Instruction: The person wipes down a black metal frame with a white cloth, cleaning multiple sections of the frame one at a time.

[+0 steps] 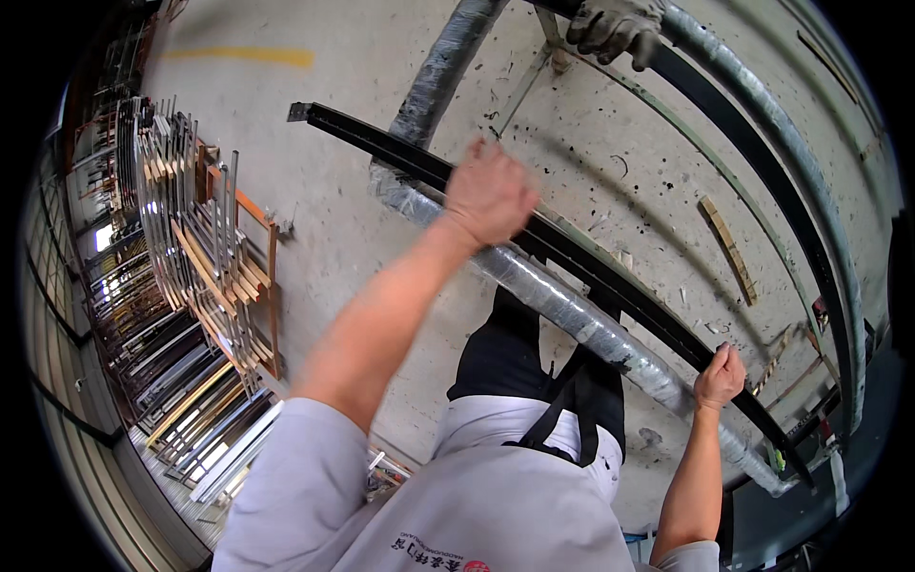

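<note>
A long black metal profile (381, 148) slants across in front of me, its far left end sticking out past the wrapped frame. My left hand (491, 195), a little blurred, is closed over it left of the middle. Farther right, my right hand (720, 377) grips the same profile near its right part. Just below the profile runs a padded rail in clear film (581, 324), nearer to my body. Another wrapped rail (448, 71) leads away from its left end. Whether profile and rail touch is hard to see.
Another person's gloved hand (618, 29) is on the far side, at a second black profile (777, 176) beside a curved-looking wrapped rail (791, 129). A wooden strip (727, 250) lies on the concrete floor. Racks of metal bars (181, 229) stand at the left.
</note>
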### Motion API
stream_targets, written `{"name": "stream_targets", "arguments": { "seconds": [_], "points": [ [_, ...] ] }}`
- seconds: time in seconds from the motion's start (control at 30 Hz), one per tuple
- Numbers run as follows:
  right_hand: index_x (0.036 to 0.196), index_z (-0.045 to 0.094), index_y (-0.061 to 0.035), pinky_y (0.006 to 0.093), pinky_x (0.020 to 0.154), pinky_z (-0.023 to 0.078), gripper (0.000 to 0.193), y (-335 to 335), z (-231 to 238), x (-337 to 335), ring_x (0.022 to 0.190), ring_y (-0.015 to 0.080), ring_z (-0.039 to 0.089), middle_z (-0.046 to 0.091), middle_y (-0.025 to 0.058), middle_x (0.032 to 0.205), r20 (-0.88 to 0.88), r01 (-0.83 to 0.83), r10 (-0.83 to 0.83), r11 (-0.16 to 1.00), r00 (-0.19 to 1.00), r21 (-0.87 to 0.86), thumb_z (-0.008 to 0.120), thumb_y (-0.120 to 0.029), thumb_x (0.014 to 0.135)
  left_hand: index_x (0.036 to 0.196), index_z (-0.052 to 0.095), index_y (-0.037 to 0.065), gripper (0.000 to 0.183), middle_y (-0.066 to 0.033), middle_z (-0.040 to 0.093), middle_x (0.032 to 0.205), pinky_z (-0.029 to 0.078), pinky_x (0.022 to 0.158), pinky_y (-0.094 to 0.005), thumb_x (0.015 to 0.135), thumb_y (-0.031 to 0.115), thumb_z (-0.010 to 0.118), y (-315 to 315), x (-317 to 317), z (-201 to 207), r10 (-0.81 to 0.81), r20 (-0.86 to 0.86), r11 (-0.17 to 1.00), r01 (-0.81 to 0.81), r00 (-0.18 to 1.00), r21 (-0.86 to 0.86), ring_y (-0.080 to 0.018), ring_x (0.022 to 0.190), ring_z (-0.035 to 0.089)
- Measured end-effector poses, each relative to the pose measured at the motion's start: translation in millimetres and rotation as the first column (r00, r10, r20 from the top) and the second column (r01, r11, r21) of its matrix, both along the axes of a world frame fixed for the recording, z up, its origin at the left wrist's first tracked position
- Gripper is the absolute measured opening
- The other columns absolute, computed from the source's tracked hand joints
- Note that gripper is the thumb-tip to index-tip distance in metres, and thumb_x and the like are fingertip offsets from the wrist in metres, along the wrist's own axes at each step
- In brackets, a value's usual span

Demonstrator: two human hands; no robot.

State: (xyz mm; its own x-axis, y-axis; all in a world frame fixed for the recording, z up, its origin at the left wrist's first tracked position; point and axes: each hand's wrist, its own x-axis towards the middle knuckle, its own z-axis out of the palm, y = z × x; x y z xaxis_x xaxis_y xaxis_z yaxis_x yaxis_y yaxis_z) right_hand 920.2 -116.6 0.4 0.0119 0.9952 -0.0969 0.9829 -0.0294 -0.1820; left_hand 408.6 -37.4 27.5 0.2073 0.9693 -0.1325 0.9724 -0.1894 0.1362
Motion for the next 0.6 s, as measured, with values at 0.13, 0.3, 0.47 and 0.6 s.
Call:
{"name": "stream_targets", "arguments": {
  "seconds": [0.13,0.3,0.47,0.6],
  "points": [
    [0.079,0.058,-0.0066,0.0485,0.067,0.043,0.033,0,0,2,0.071,0.0374,0.056,0.058,0.0156,0.073,0.003,-0.008,0.008,1.000,1.000,0.008,0.052,-0.027,0.104,0.105,0.065,0.003,0.028,-0.0179,0.068,0.107,0.037,0.113,-0.0541,0.086,0.022,0.062,6,-75,-1,-0.035,-0.004,0.997,0.035,0.999,0.066,-0.0394,0.120,0.058],
    [0.079,0.059,-0.0067,0.0491,0.067,0.043,0.033,1,-1,-2,0.070,0.0380,0.056,0.058,0.0160,0.073,0.018,-0.011,0.011,1.000,1.000,-0.003,0.051,-0.027,0.104,0.116,0.065,0.003,0.036,-0.0158,0.068,0.112,0.038,0.114,-0.0502,0.084,0.021,0.066,9,-120,6,-0.061,-0.066,0.998,0.061,0.996,0.009,-0.0389,0.125,0.056],
    [0.083,0.061,-0.0068,0.0493,0.069,0.044,0.034,3,4,-9,0.074,0.0387,0.059,0.062,0.0163,0.078,0.059,0.012,-0.009,0.999,0.998,-0.052,0.049,-0.030,0.105,0.122,0.067,0.007,0.044,-0.0132,0.068,0.115,0.055,0.094,-0.0436,0.083,0.027,0.072,-8,-14,-5,0.078,0.182,0.996,-0.069,0.980,-0.055,-0.0356,0.116,0.063],
    [0.087,0.064,-0.0070,0.0498,0.072,0.046,0.037,5,0,-7,0.079,0.0393,0.062,0.066,0.0164,0.083,0.100,0.016,-0.006,0.995,0.995,-0.102,0.046,-0.032,0.106,0.117,0.066,0.000,0.054,-0.0241,0.065,0.113,0.048,0.103,-0.0472,0.091,0.047,0.062,-1,100,16,0.066,0.266,0.905,0.055,0.962,-0.422,-0.0393,0.113,0.061]
  ]
}}
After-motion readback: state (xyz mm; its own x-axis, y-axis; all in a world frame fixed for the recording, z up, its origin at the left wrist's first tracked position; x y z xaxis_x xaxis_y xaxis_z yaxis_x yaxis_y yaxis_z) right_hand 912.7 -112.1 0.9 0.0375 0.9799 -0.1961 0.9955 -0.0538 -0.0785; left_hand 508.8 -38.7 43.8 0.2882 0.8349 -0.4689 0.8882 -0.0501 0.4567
